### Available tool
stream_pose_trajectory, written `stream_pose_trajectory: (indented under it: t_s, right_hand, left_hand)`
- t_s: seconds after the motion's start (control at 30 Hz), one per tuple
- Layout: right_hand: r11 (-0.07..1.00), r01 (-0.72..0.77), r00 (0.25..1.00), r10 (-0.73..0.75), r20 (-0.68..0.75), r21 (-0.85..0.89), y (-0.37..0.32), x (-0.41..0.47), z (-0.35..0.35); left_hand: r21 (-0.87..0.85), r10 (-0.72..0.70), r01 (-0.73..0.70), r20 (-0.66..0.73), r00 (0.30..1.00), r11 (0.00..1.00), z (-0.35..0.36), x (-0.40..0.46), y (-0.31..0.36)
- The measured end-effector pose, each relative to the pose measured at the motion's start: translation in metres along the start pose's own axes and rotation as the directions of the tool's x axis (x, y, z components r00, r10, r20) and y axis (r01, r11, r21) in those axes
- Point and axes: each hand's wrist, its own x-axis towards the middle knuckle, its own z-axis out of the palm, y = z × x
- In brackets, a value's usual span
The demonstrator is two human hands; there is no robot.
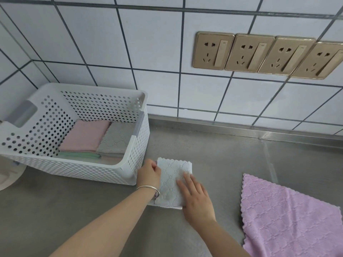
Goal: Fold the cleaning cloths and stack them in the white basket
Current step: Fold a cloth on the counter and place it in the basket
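The white cloth (pixel 173 182), folded, soft and light, lies on the desk just beside the basket (pixel 128 165), its left edge pinched by the left hand (pixel 148 173) and flattened by the open right hand (pixel 196 199), and is best lifted by both folded edges.

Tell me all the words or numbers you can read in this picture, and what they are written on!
There are none to read.
The four gold wall sockets show only plug holes and plain switches; any tiny marks on them are too small to read.
The white basket has no label showing, only a plain grey strip.
The white cloth and the purple cloth carry a stitched pattern, no letters.
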Motion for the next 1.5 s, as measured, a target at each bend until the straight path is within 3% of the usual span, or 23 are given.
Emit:
stream_pose_trajectory:
  t_s: [0.2, 0.47, 0.57, 0.7, 0.97, 1.07, 1.17, 1.3, 1.5]
  right_hand:
    - [0.998, 0.052, 0.998, -0.051, 0.030, -0.026, -0.004, 0.000, 0.013]
    - [0.996, 0.077, 0.997, -0.076, 0.025, -0.051, -0.003, 0.002, 0.025]
    - [0.995, 0.085, 0.996, -0.086, -0.030, -0.057, -0.006, 0.003, 0.028]
    - [0.997, 0.078, 0.996, -0.078, 0.036, -0.006, -0.010, 0.005, 0.022]
    - [0.999, 0.035, 0.994, -0.037, 0.106, 0.020, -0.010, 0.003, 0.019]
    - [0.994, 0.092, 0.996, -0.093, 0.000, 0.065, -0.009, 0.006, 0.007]
    - [0.999, 0.028, 1.000, -0.027, -0.011, 0.023, -0.005, 0.024, -0.003]
    - [0.994, -0.086, 0.977, 0.096, 0.191, -0.061, 0.002, 0.036, 0.006]
    - [0.992, -0.100, 0.959, 0.116, 0.260, -0.074, 0.012, 0.034, 0.023]
  left_hand:
    - [0.100, 0.079, -0.071, -0.076, 0.994, 0.992, 0.006, 0.005, -0.019]
    - [-0.016, 0.105, -0.104, 0.011, 0.994, 0.994, 0.019, 0.005, -0.034]
    - [0.047, 0.105, -0.107, 0.057, 0.993, 0.993, 0.020, 0.001, -0.033]
    - [0.163, 0.114, -0.131, 0.105, 0.988, 0.978, 0.021, 0.001, -0.035]
    - [0.165, 0.152, -0.169, 0.111, 0.982, 0.972, 0.024, 0.004, -0.043]
    - [0.263, 0.323, -0.304, -0.031, 0.946, 0.915, 0.028, 0.001, -0.052]
    - [0.395, 0.487, -0.491, 0.118, 0.865, 0.776, 0.034, -0.016, -0.051]
    - [0.518, 0.357, -0.482, 0.327, 0.875, 0.706, 0.041, -0.026, -0.058]
    - [0.554, 0.250, -0.406, 0.338, 0.907, 0.726, 0.040, -0.012, -0.078]
